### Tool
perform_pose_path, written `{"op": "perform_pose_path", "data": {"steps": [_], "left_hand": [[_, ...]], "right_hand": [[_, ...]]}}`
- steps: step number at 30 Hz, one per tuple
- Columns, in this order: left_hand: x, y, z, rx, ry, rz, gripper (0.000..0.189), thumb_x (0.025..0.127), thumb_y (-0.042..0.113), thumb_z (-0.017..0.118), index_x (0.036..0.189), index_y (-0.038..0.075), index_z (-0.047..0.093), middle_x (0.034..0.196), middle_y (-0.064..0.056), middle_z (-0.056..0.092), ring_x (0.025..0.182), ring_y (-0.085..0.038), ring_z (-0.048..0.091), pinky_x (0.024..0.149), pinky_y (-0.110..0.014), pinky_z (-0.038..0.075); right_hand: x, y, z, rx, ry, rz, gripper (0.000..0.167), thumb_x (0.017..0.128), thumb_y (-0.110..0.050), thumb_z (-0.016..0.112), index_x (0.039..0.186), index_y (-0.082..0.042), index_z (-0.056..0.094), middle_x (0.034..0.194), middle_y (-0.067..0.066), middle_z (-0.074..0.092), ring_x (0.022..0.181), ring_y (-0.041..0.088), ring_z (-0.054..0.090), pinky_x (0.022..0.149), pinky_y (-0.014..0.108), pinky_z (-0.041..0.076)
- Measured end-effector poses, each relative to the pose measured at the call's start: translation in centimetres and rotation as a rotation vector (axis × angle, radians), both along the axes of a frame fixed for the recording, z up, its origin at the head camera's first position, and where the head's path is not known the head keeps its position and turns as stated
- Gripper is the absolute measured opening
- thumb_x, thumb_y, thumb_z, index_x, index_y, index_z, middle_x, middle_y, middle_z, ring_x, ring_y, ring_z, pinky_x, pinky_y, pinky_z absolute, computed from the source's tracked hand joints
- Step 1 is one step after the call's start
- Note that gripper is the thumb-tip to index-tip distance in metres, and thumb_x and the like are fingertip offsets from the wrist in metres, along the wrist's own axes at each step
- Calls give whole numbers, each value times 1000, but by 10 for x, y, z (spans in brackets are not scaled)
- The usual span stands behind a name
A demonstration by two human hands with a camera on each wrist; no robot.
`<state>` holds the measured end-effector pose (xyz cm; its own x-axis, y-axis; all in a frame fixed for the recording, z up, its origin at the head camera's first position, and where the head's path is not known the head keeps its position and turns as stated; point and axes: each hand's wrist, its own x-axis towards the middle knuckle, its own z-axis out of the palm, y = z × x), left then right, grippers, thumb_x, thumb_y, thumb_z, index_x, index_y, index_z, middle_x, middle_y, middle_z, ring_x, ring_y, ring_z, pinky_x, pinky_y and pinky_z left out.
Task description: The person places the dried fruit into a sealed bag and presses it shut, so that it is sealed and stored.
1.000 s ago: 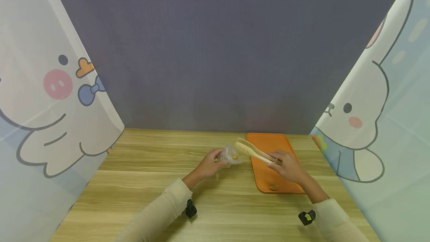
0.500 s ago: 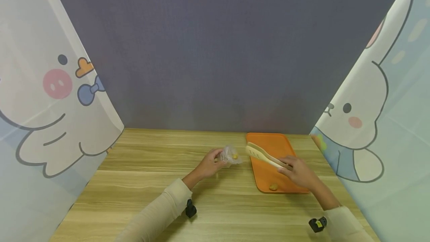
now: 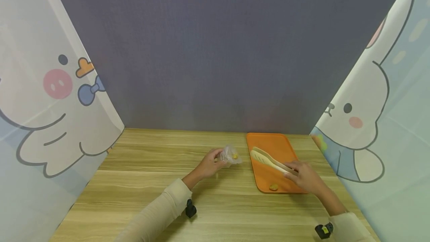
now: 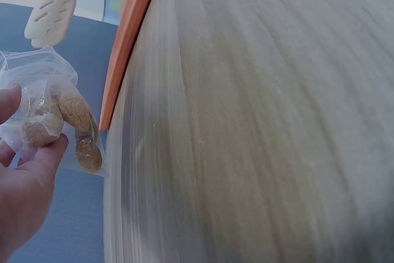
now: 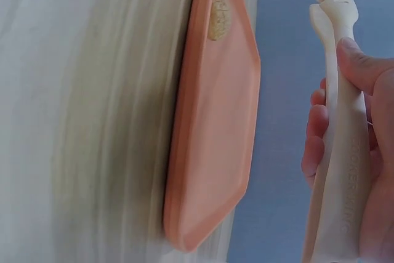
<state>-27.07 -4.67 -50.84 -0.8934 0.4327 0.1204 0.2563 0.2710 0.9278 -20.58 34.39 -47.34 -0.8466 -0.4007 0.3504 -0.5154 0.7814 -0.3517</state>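
Observation:
My left hand (image 3: 208, 165) grips a clear plastic bag (image 4: 46, 69) above the table, left of the orange tray (image 3: 268, 141). Several golden-brown lumpy pieces (image 4: 75, 112) show through the plastic, and the bag's mouth points towards the tray. My right hand (image 3: 305, 177) holds cream-coloured serving tongs (image 5: 349, 152) with thumb and fingers wrapped round the arms. Above the tray, the tongs' slotted tips point left towards the bag, with nothing seen between them. One lumpy golden-brown oval piece (image 3: 273, 187) lies on the tray near its front edge; its exact kind cannot be told.
A wood-grain table (image 3: 141, 182) carries the tray at its right. Behind it stands a dark grey panel (image 3: 215, 66). Cartoon-printed side walls (image 3: 362, 122) close in the space on both sides.
My right hand has drawn the tongs from beside the bag's mouth to the right and towards me, over the tray. The left hand and bag have stayed put.

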Motion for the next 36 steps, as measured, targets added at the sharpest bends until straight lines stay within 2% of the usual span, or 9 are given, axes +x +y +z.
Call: {"op": "perform_pose_path", "data": {"steps": [6, 12, 16, 23, 30, 36], "left_hand": [[-3, 0, -3, 9, -2, 7, 55, 101, 24, 65, 150, 6, 48, 146, -17, 48, 136, -40, 50, 99, -48, 56], [-3, -1, -4, -6, 11, 8, 54, 101, 25, 65, 150, 7, 49, 145, -17, 49, 136, -40, 50, 101, -50, 55], [-3, -1, -4, -22, 22, 3, 56, 101, 26, 64, 150, 5, 48, 143, -16, 50, 135, -40, 51, 101, -50, 54], [-4, -1, -6, -24, 25, 4, 57, 101, 28, 64, 150, 4, 47, 142, -16, 50, 133, -40, 52, 100, -49, 55], [-2, 0, -4, -20, 15, -5, 57, 101, 27, 64, 151, 5, 46, 142, -16, 50, 134, -40, 51, 100, -48, 55], [-2, 0, -3, -31, 27, 2, 57, 101, 27, 63, 151, 5, 46, 143, -17, 49, 133, -40, 52, 99, -47, 56]], "right_hand": [[4, 7, -5, 9, 19, 29, 34, 87, -13, 79, 115, 4, 74, 98, 8, 76, 76, -3, 54, 59, 22, 46], [9, 13, -6, 28, -42, -19, 35, 88, -18, 79, 117, 0, 75, 103, 6, 76, 81, 2, 58, 62, 23, 47], [13, 16, -8, 21, -52, -19, 34, 88, -20, 78, 117, -1, 75, 102, 6, 76, 78, 0, 56, 60, 22, 46], [17, 22, -14, 35, -7, -9, 33, 88, -20, 79, 115, -3, 76, 96, 3, 76, 72, -7, 48, 57, 20, 42], [20, 28, -18, 19, -48, 8, 32, 88, -20, 79, 115, -2, 76, 98, 5, 76, 73, -8, 52, 58, 21, 46], [24, 32, -21, 15, -46, 30, 30, 88, -18, 79, 114, -3, 76, 93, 0, 74, 71, -9, 49, 56, 20, 43]]}}
